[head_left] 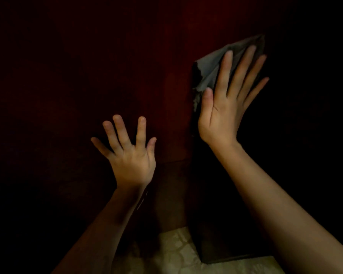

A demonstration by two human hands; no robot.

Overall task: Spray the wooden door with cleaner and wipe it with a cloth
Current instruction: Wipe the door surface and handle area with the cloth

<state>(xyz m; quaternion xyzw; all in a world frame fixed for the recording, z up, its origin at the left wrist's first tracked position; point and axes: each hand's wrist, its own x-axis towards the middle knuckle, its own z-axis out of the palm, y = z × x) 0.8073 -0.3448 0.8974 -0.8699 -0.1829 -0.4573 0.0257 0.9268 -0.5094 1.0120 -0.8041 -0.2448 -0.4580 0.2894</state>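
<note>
Grey cloth [210,70] lies under the straight, slightly fanned fingers [226,76] of the right hand [224,107], which press it flat against the upright surface. Nothing is curled round it, and the thumb lies straight along its lower edge. The cloth's long axis runs on a slant from a ragged corner at lower left, beside the thumb, up to a narrow tip at upper right past the fingertips, much the same way the fingers point. It sits just right of a vertical edge, on a part so dark that I cannot tell whether it is the door's side or another panel.

The fingers [141,131] of the left hand [131,157] are spread wide and straight and hold nothing. The palm faces the dark red wooden door [87,66], lower than and left of the cloth, well apart from it. Both bare forearms reach up from below. A pale patterned floor [176,254] shows at the bottom.
</note>
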